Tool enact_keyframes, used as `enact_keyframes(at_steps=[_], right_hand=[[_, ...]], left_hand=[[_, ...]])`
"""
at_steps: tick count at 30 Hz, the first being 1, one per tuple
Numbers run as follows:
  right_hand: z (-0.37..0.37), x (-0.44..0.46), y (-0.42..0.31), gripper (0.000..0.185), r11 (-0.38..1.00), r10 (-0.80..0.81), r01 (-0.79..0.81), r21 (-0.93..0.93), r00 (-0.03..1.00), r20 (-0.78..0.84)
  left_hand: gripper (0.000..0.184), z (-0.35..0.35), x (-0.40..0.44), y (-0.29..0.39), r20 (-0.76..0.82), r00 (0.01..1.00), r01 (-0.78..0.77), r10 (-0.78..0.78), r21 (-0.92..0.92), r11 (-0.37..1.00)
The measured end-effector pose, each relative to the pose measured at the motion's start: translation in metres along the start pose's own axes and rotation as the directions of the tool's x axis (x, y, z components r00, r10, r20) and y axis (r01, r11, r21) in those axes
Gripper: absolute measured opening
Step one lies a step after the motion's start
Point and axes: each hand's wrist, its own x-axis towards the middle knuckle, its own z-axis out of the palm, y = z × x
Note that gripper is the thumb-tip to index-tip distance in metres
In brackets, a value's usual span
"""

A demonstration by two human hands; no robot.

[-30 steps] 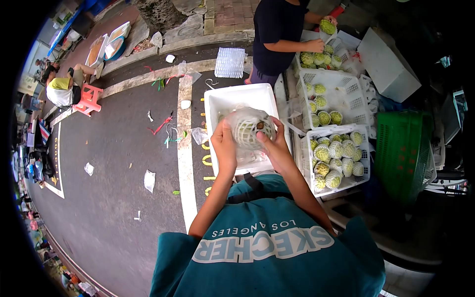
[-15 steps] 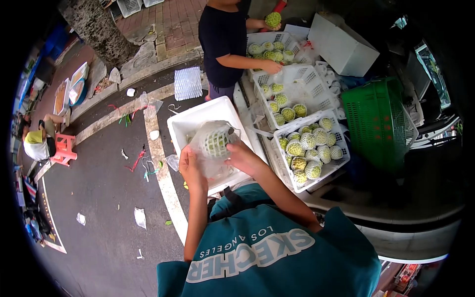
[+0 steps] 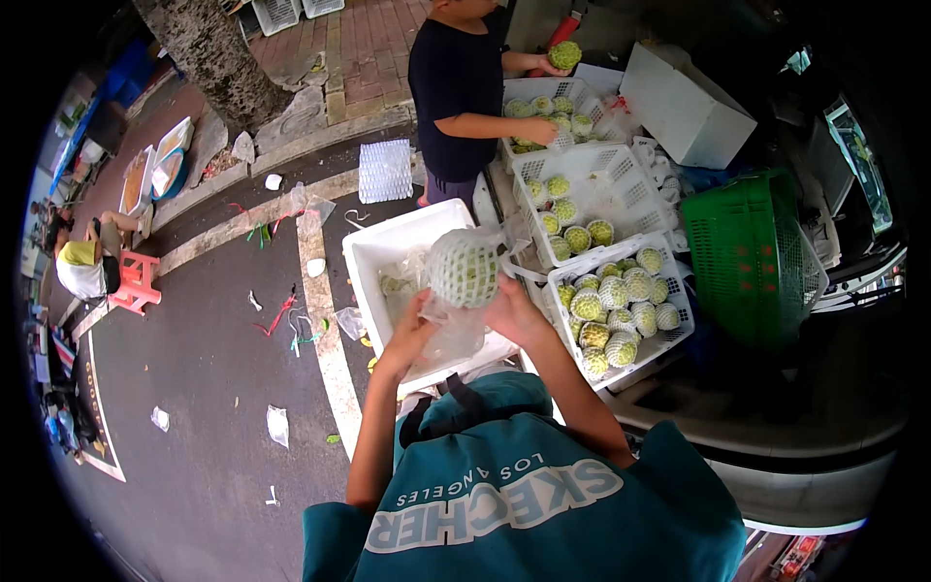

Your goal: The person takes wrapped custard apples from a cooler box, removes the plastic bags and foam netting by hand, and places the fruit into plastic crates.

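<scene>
A green custard apple in a white foam net [image 3: 464, 269] sits inside a clear plastic bag [image 3: 456, 335] in front of me. My left hand [image 3: 411, 335] is closed on the bag's left side, just below the fruit. On the other side my right hand [image 3: 516, 312] grips the bag near the fruit's lower right. Beneath both hands stands a white foam box [image 3: 365, 276], with clear plastic and a netted fruit partly showing inside.
Right of the box stands a white crate [image 3: 621, 380] of netted custard apples. Behind it is another crate [image 3: 630, 179] with several fruits. A person in a dark shirt [image 3: 456, 87] holds a custard apple [image 3: 564, 55]. Green baskets [image 3: 732, 252] stand at right; litter lies on the road.
The bagged fruit has risen and shifted right, with both hands following. My right hand has moved from the fruit's side to below its right. The view has shifted slightly.
</scene>
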Motion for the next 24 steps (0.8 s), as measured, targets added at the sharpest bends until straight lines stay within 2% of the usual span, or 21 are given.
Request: enact_keyframes(at_steps=[1,3,5,6,7,9,10,11,12,13,14,15,16,17,18,19,21,22,23,24], right_hand=[[-0.004,0.001,-0.005,0.074,0.997,0.006,-0.003,-0.081,0.999,0.044],[-0.008,0.000,-0.006,0.079,0.974,-0.025,0.020,-0.225,1.000,-0.018],[-0.010,-0.001,-0.004,0.080,0.965,0.000,0.001,-0.261,1.000,0.003],[-0.005,-0.001,-0.002,0.081,0.957,-0.013,-0.007,-0.291,0.998,-0.067],[-0.001,-0.002,0.000,0.083,0.947,-0.026,-0.019,-0.321,0.990,-0.135],[0.004,0.002,0.005,0.079,0.922,-0.023,-0.043,-0.384,0.986,-0.165],[0.011,0.003,0.004,0.075,0.822,-0.040,-0.054,-0.566,0.987,-0.153],[0.020,0.002,0.003,0.070,0.688,-0.058,-0.060,-0.724,0.989,-0.138],[0.029,0.000,0.002,0.060,0.614,-0.078,-0.050,-0.788,0.989,-0.123],[0.030,-0.002,0.001,0.060,0.616,-0.077,-0.054,-0.786,0.989,-0.128],[0.030,-0.003,0.000,0.055,0.622,0.007,-0.075,-0.780,0.996,-0.090],[0.030,-0.001,-0.003,0.049,0.623,0.084,-0.088,-0.777,0.995,-0.045],[0.021,0.003,0.002,0.041,0.584,0.032,0.000,-0.812,0.999,0.023],[0.031,0.002,-0.003,0.037,0.662,0.083,-0.094,-0.744,0.995,-0.052],[0.022,0.007,0.002,0.035,0.661,0.047,-0.043,-0.749,0.999,-0.016],[0.007,0.013,0.010,0.034,0.659,0.012,0.004,-0.752,1.000,0.015],[-0.006,0.022,0.024,0.037,0.371,-0.109,0.031,-0.928,0.994,-0.010],[0.004,0.018,0.021,0.051,-0.100,-0.052,-0.111,-0.989,0.993,-0.106],[-0.001,0.013,0.031,0.067,-0.356,-0.049,-0.161,-0.920,0.987,-0.154],[0.001,0.010,0.036,0.071,-0.448,-0.051,-0.147,-0.882,0.989,-0.139]], left_hand=[[0.048,-0.016,0.001,0.007,-0.011,0.999,-0.045,0.044,-0.050,0.998],[0.049,-0.026,-0.010,0.030,-0.295,0.933,-0.219,0.205,-0.016,0.976],[0.048,-0.025,-0.019,0.050,-0.250,0.854,-0.414,0.457,0.207,0.887],[0.058,-0.020,-0.024,0.060,-0.110,0.871,-0.431,0.478,0.295,0.853],[0.058,-0.009,-0.026,0.063,-0.122,0.871,-0.426,0.475,0.294,0.856],[0.072,0.011,-0.027,0.066,-0.001,0.826,-0.487,0.563,0.499,0.717],[0.080,0.009,-0.021,0.060,-0.034,0.847,-0.465,0.531,0.438,0.769],[0.080,0.006,-0.018,0.053,-0.038,0.846,-0.464,0.532,0.440,0.769],[0.078,0.002,-0.016,0.046,-0.088,0.867,-0.457,0.491,0.256,0.852],[0.076,-0.001,-0.015,0.040,-0.126,0.890,-0.434,0.438,0.058,0.899],[0.071,-0.005,-0.018,0.035,-0.172,0.907,-0.398,0.385,-0.049,0.916],[0.069,-0.008,-0.020,0.024,-0.238,0.921,-0.364,0.309,-0.236,0.901],[0.067,-0.013,-0.017,0.010,-0.278,0.930,-0.342,0.241,-0.411,0.845],[0.069,-0.025,-0.013,-0.011,-0.262,0.943,-0.316,0.207,-0.500,0.807],[0.070,-0.024,-0.018,-0.009,-0.331,0.916,-0.359,0.227,-0.422,0.833],[0.069,-0.032,-0.018,-0.018,-0.369,0.910,-0.364,0.191,-0.487,0.794],[0.067,-0.044,-0.029,-0.018,-0.386,0.899,-0.369,0.205,-0.418,0.830],[0.064,-0.042,-0.037,-0.007,-0.407,0.892,-0.370,0.199,-0.399,0.839],[0.062,-0.040,-0.043,0.001,-0.425,0.884,-0.375,0.194,-0.397,0.838],[0.062,-0.043,-0.046,0.000,-0.430,0.873,-0.415,0.230,-0.406,0.815]])
